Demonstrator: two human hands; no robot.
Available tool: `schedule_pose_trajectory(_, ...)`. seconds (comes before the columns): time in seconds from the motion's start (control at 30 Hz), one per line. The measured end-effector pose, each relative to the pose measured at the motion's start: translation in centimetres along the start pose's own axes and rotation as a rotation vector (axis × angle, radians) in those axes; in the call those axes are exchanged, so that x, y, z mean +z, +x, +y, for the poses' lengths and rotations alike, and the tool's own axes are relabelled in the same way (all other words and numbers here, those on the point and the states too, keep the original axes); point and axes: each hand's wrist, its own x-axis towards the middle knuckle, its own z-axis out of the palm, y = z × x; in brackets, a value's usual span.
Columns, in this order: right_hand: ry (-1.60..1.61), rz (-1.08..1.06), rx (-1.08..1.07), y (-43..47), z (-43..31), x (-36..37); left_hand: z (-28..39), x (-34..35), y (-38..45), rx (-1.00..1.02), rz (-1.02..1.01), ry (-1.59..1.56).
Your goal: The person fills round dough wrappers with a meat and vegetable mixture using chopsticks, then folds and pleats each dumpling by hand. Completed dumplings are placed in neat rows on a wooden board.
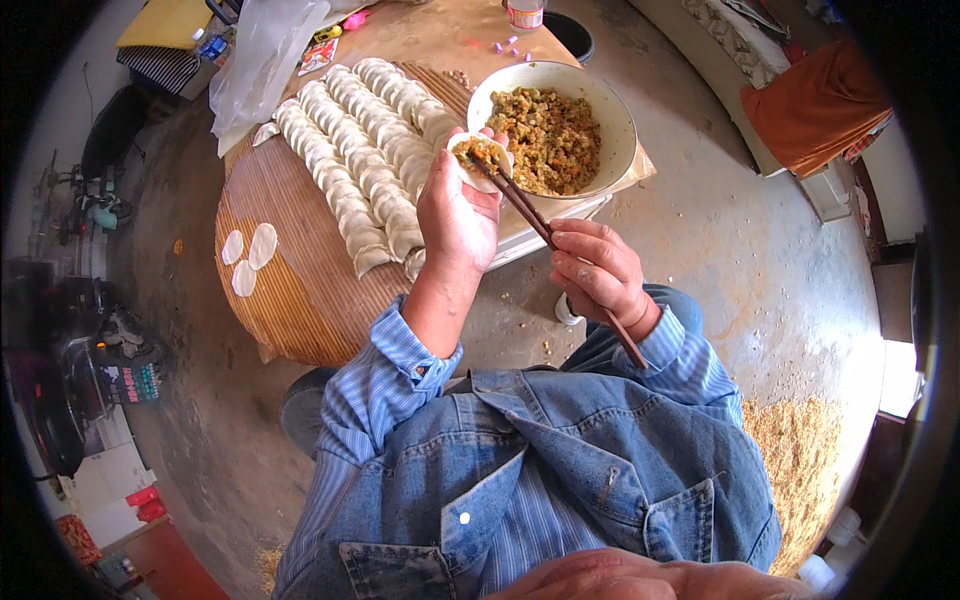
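Note:
My left hand [463, 210] cups a round dumpling wrapper [480, 178] with a mound of chopped filling [478, 152] on it. In my right hand [598, 268] is a pair of dark wooden chopsticks [527, 208], their tips touching that filling. Just beyond both hands sits a white enamel bowl [624, 142], partly full of the same mixture [546, 139]. Left of my left hand, folded dumplings [352, 184] lie in overlapping rows on a round ribbed mat [266, 176]. Several flat wrappers [262, 246] rest near the mat's left side.
A clear plastic bag [259, 71] lies at the table's far left, beside a yellow item [328, 34]. A jar [525, 13] stands at the far edge, near a black bucket [570, 37]. Grain [795, 457] is spread on the floor at right. An orange cloth [817, 112] drapes over furniture.

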Motion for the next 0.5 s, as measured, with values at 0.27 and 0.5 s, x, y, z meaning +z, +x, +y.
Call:
schedule_pose_trajectory(0.27, 0.741, 0.545, 0.662, 0.1, -0.9, -1.1, 0.7, -0.1, -0.2, 0.007, -0.076, -0.014)
schedule_pose_trajectory(0.5, 1.106, 0.700, 0.891, -0.3, 0.4, 0.6, 1.5, 0.4, -1.4, -0.044, -0.121, -0.058)
